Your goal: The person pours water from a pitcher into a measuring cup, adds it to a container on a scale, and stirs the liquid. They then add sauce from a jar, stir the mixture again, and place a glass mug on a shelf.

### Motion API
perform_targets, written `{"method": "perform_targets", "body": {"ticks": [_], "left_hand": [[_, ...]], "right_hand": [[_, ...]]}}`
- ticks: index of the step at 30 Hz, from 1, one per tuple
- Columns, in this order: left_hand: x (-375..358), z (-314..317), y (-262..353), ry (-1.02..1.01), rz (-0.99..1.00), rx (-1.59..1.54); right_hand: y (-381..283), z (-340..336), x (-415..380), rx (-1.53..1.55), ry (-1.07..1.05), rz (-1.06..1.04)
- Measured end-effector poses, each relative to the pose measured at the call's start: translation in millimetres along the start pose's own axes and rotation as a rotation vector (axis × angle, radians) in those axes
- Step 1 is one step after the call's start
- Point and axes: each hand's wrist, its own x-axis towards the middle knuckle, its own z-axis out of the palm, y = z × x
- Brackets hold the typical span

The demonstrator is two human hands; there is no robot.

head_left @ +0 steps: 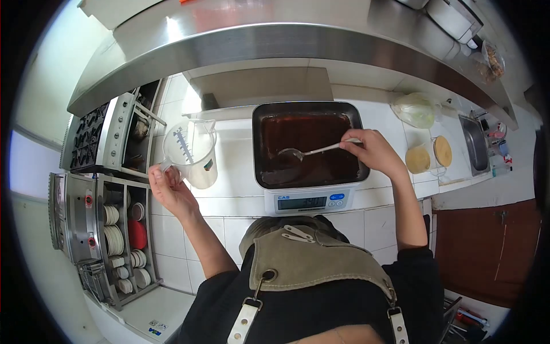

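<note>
My left hand (168,188) is closed around the handle of a clear measuring jug (197,157) with blue markings, to the left of the pan. In my right hand (372,150) is the handle of a metal spoon (322,149). The spoon's bowl rests at the surface of a dark brown liquid (306,129) in a black rectangular baking pan (259,150). Beneath the pan is a white CAS kitchen scale (309,200) with a lit display, which faces me.
A steel shelf (275,40) runs across above the counter. To the right are a bagged green vegetable (417,109), jars with tan contents (418,160) and a sink (475,146). A stove (97,137) and a plate rack (123,241) stand at the left.
</note>
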Motion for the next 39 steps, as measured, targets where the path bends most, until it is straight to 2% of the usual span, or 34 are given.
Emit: {"method": "perform_targets", "body": {"ticks": [4,6,8,10,14,18,23,28,33,36,39], "left_hand": [[5,-2,-6,-0.005,-0.005,-0.040],[5,3,-6,0.015,-0.014,-0.036],[6,5,-7,0.034,-0.024,-0.030],[9,4,-8,0.044,-0.058,-0.115],[12,4,-8,0.050,-0.045,-0.145],[13,2,-9,0.090,-0.059,-0.157],[9,1,-6,0.098,-0.067,-0.138],[9,-12,-5,0.134,-0.080,-0.145],[8,-13,-1,0.161,-0.056,-0.117],[10,-16,-1,0.166,-0.051,-0.114],[11,-11,0,0.187,-0.058,-0.121]], "right_hand": [[8,-11,-25,0.041,0.029,-0.007],[12,-20,-39,-0.029,0.062,0.086],[26,-23,-51,0.035,0.106,0.091],[27,-30,-60,-0.106,0.181,0.294],[52,-25,-60,-0.110,0.378,0.234],[49,-6,-38,-0.100,0.421,0.155],[12,13,-19,-0.075,0.303,0.189],[-6,15,-34,-0.039,0.187,0.135],[11,-2,-66,-0.011,0.163,0.119],[9,-20,-78,-0.064,0.174,0.225],[11,-27,-78,-0.160,0.284,0.322]]}}
